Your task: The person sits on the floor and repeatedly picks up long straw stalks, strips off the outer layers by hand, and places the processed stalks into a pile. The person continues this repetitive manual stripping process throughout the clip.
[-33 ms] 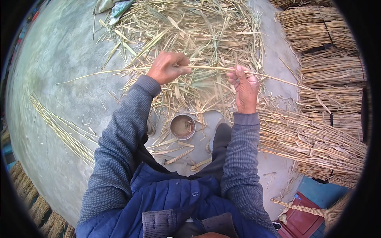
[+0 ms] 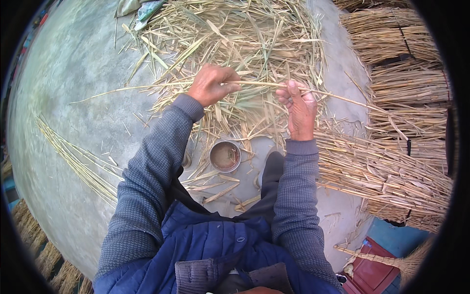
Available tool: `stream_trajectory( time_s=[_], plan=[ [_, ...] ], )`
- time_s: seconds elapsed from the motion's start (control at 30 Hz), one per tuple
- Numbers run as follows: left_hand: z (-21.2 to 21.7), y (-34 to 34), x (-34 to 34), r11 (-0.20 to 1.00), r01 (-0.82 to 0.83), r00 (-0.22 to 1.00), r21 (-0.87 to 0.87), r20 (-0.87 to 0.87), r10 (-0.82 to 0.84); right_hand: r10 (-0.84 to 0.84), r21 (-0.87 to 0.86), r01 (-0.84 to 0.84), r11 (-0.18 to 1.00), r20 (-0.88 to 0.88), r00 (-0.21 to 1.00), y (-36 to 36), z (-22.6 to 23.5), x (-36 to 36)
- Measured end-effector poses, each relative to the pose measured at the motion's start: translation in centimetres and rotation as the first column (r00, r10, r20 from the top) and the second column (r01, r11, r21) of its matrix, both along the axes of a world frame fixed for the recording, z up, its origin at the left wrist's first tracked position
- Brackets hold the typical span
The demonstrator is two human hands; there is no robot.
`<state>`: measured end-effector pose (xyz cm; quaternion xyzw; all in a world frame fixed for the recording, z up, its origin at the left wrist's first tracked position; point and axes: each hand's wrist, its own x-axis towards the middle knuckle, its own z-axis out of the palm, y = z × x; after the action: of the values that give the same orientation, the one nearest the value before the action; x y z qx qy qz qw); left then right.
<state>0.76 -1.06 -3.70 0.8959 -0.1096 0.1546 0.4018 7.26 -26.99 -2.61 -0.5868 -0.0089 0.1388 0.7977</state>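
A long, thin dry reed stalk (image 2: 259, 84) stretches crosswise in front of me, its thin tip out to the left and its other end over the bundles at the right. My left hand (image 2: 213, 84) is closed round it near the middle, knuckles up. With thumb and fingers, my right hand (image 2: 297, 105) pinches the same stalk farther right, palm partly turned up. Beneath both hands spreads a heap of dry leaf peelings (image 2: 245, 41). Below and between the hands, a small round metal bowl (image 2: 225, 157) with murky brownish contents stands near my feet.
Large bundles of reed stalks (image 2: 387, 171) are stacked along the right side. Several peeled pale stalks (image 2: 78, 159) lie on the concrete floor (image 2: 63, 88) at the left. A dark red stool-like object (image 2: 369, 267) and a straw broom (image 2: 401, 264) are at the lower right.
My left hand has slid a little to the right along the stalk. The right hand has shifted slightly left; the stalk stays nearly in place.
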Motion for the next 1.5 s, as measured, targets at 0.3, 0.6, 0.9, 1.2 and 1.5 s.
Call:
stream_trajectory(
  time_s=[0.3, 0.6, 0.9, 1.2, 1.5],
  plan=[
    [-1.2, -2.2, 0.7, 0.9, -0.096, 0.945, -0.426, -0.322, -0.051, -0.036, -0.095, 0.045, 0.994, 0.102, 0.994, 0.9, 0.4, -1.1],
    [0.5, 4.1, 0.3, 0.863, -0.48, 0.848, 0.158, -0.167, 0.502, -0.077, -0.064, 0.077, 0.995, 0.004, 0.997, 0.0, -0.4, -0.6],
    [0.3, 3.3, -0.5, 0.988, -0.049, 0.947, 0.145, -0.308, 0.092, -0.121, -0.038, 0.12, 0.992, -0.035, 0.992, -0.3, -0.7, 0.5],
    [-0.7, 6.7, -1.6, 0.772, -0.315, 0.852, -0.552, -0.523, -0.026, -0.026, 0.048, 0.029, 0.998, -0.056, 0.998, -3.8, 0.3, 2.0],
    [-0.3, 3.2, -0.7, 0.923, -0.361, 0.926, 0.135, -0.061, 0.371, 0.067, -0.001, -0.068, 0.998, -0.084, 0.994, -0.5, -0.5, 0.6]
  ],
)
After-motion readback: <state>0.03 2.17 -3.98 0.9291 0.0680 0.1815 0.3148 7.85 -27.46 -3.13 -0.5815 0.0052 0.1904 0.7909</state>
